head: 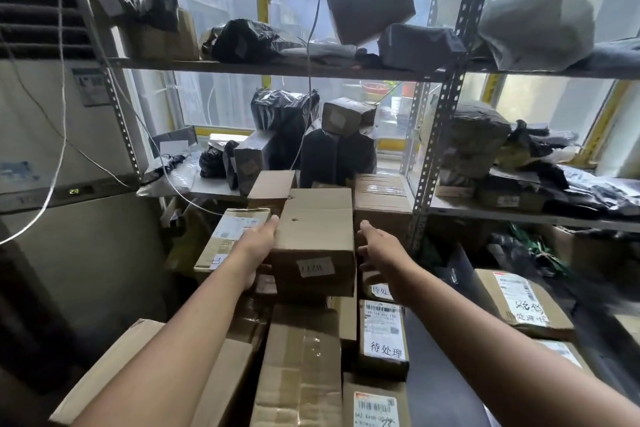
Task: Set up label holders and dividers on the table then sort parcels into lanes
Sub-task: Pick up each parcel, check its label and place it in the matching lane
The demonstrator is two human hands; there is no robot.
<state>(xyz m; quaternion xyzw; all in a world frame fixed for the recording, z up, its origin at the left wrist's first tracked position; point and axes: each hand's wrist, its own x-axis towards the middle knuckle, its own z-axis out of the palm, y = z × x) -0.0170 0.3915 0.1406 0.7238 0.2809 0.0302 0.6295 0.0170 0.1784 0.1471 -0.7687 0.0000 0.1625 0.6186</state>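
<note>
While the fingers (269,226) of the left hand (258,253) lie straight against the left side of a closed cardboard box (317,229), the fingers (364,230) of the right hand (377,250) spread open just beside its right side. Under them labelled parcels (382,336) lie stacked; beyond, shelves (277,66) hold black-bagged parcels (284,113).

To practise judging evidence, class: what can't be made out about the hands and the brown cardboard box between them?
Head view:
fingers of the left hand, hidden behind the brown cardboard box
writing on its small white label, blurred
whether the right hand touches the box, unclear
</note>
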